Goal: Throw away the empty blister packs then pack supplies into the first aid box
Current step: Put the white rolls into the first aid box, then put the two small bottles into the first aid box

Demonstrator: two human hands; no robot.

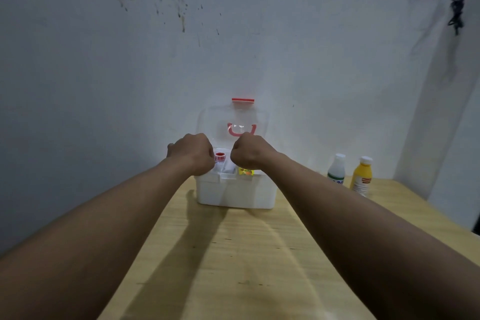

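Head view: the white first aid box (233, 192) stood open on the surface (233, 254). The left hand (193, 154) and right hand (250, 152) reached inside, fingers hidden, so I cannot tell their grip. The labels on the white bottle (337, 169) and yellow bottle (361, 175) were too blurred to read.

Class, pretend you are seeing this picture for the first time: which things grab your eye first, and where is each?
The white first aid box stands on the wooden table against the wall, its clear lid raised. The left hand and right hand are at its open top, fingers hidden. A white bottle and a yellow bottle stand to its right.
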